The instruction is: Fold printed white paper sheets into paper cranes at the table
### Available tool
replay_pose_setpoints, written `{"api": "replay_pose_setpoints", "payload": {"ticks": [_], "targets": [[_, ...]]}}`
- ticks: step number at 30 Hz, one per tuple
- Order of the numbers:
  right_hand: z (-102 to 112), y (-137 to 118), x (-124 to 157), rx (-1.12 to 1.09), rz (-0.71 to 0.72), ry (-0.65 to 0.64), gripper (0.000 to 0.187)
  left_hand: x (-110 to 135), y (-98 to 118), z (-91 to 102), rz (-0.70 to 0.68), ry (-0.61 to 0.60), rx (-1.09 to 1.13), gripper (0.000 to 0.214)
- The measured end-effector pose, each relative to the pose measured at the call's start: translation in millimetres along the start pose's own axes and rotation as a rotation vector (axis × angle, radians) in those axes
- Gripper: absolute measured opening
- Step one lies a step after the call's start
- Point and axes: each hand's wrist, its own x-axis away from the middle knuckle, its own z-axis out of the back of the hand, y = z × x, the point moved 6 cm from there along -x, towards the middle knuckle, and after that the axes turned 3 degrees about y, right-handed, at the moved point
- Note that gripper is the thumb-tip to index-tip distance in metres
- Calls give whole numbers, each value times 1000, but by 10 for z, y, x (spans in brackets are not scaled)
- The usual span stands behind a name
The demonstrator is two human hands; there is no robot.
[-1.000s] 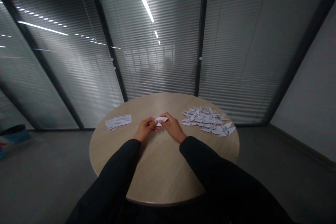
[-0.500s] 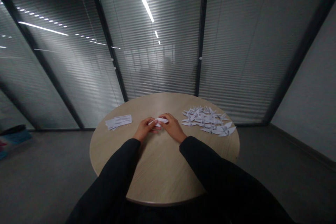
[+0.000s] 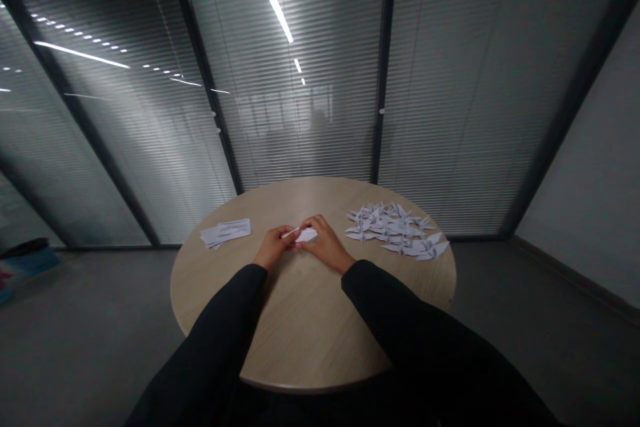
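No legible text, label, brand, number or sign found. The paper stack shows grey printed marks on its top sheet, too small to read. The blue package at the far left of the view carries coloured print, likewise unreadable.

Person's own arms, seen from the head camera. Left sleeve, at 7 o'clock, and right sleeve, at 5 o'clock: long, matte black fabric, ending at the wrists. Left hand and right hand: bare, without gloves.
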Motion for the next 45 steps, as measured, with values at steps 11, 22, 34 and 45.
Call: {"api": "replay_pose_setpoints", "payload": {"ticks": [11,22,34,45], "targets": [[-9,-11,-4,-13,-32,-15,23,-25,-15,4,-17,-19,-26,45],[-15,-43,-1,-2,-22,-29,29,-15,-1,6,-16,-24,-35,43],[-8,-21,0,-16,-37,-21,28,-20,-13,-4,-42,-26,-21,43],[-10,-2,2,-2,-25,-8,28,-34,-15,3,-64,-31,-41,45]]}}
